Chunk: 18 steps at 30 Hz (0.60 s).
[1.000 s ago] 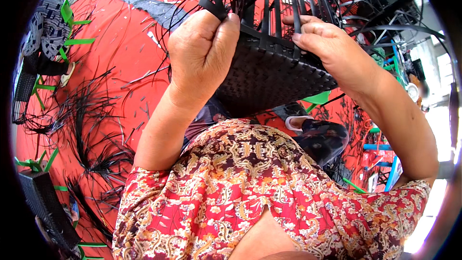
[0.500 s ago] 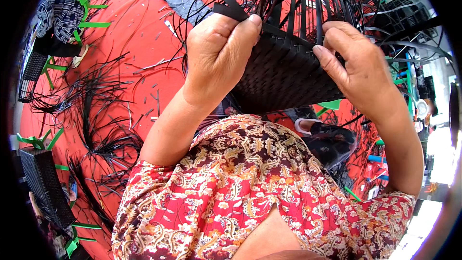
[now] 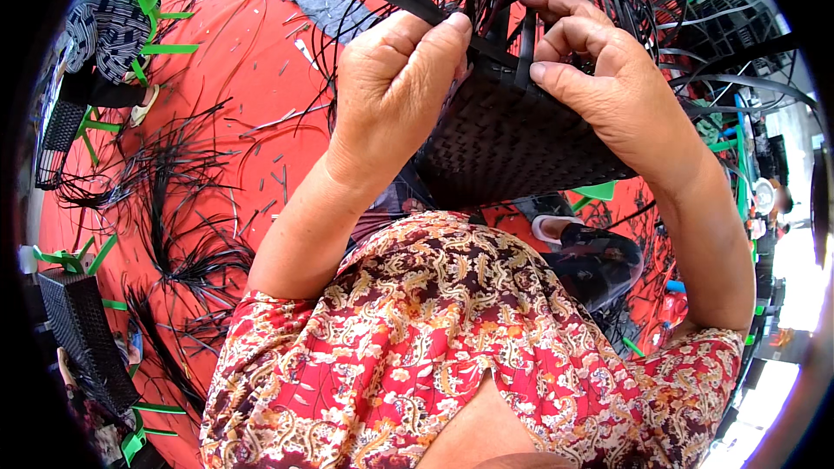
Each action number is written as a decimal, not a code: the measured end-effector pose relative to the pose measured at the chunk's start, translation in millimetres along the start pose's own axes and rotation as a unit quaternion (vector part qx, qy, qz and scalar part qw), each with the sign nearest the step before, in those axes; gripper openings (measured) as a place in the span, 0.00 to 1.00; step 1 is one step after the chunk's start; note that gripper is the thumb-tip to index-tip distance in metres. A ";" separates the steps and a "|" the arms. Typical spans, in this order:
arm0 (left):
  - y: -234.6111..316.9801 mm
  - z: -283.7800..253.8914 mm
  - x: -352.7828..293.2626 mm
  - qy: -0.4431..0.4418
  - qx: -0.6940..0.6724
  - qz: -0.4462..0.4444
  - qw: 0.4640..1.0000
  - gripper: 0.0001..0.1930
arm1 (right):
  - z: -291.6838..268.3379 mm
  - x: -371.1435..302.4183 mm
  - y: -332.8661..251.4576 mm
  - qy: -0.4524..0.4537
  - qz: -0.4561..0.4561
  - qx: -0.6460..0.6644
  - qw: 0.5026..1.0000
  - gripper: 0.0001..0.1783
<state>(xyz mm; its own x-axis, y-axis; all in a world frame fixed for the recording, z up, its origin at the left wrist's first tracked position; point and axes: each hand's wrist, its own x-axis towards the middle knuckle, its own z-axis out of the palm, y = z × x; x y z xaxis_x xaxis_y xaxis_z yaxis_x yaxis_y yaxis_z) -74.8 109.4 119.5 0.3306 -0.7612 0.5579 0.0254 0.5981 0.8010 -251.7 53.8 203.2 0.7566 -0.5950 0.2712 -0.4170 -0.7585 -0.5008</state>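
Observation:
A half-woven black basket is tilted in front of me, its closely woven side toward me and long loose strips standing up from its edge. My left hand is closed at the basket's left corner, thumb pressed on a flat black strip whose ends stick out past the fingers. Along the same edge, my right hand has thumb and forefinger curled together at an upright black strip. Its other fingers reach behind among the loose strips. The exact contact of the fingertips is partly hidden.
Red floor covering carries scattered black offcuts and a heap of strips at left. Another dark basket and green stool legs stand along the left, near a seated person. Long strips arch out at right.
My right hand has moved left along the basket's edge, from one upright strip to another closer to my left hand. The left hand stays at the corner, shifted very slightly.

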 end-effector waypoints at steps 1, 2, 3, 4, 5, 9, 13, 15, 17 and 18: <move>0.6 0.6 0.6 -0.003 0.002 0.001 1.000 0.15 | 1.9 -0.4 -0.9 0.000 0.018 0.030 0.999 0.07; 1.5 1.6 1.4 -0.006 0.004 0.003 1.000 0.15 | 3.0 -0.7 -1.7 0.000 0.037 0.060 0.998 0.07; 2.6 1.5 1.7 -0.009 0.007 0.004 1.000 0.15 | 3.0 -0.2 -2.8 -0.010 0.032 0.056 0.998 0.06; 3.1 0.7 0.5 -0.004 0.021 0.009 1.000 0.15 | 2.6 0.3 -4.4 -0.019 0.028 0.051 0.998 0.06; 3.6 0.0 -1.8 0.000 0.035 0.014 0.999 0.15 | 2.1 0.8 -6.1 -0.029 0.023 0.046 0.998 0.06; 5.0 -5.3 -9.8 0.007 0.000 -0.003 1.000 0.15 | 0.0 -1.0 -11.6 -0.047 -0.019 -0.047 0.998 0.05; 6.1 -9.0 -11.4 0.004 -0.088 -0.111 0.990 0.15 | 7.1 -2.1 -11.3 0.026 -0.130 -0.201 0.971 0.04; 7.5 -14.6 -8.3 -0.022 -0.151 -0.177 0.972 0.16 | 12.5 -1.3 -13.9 0.072 -0.186 -0.280 0.939 0.06; 4.1 -16.8 -6.1 -0.024 -0.164 -0.174 0.971 0.16 | 13.7 -2.7 -17.4 0.075 -0.201 -0.300 0.929 0.07; 3.4 -17.5 -5.2 -0.026 -0.171 -0.172 0.970 0.16 | 13.5 -2.5 -18.3 0.077 -0.207 -0.310 0.925 0.08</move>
<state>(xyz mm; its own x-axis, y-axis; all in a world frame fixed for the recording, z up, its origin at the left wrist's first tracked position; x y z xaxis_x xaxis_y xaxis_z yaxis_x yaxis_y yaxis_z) -60.0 119.7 115.5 0.1989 -0.9369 0.2875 0.4398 0.3475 0.8281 -239.1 72.7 200.6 0.8556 -0.2133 0.4717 -0.3518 -0.9080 0.2275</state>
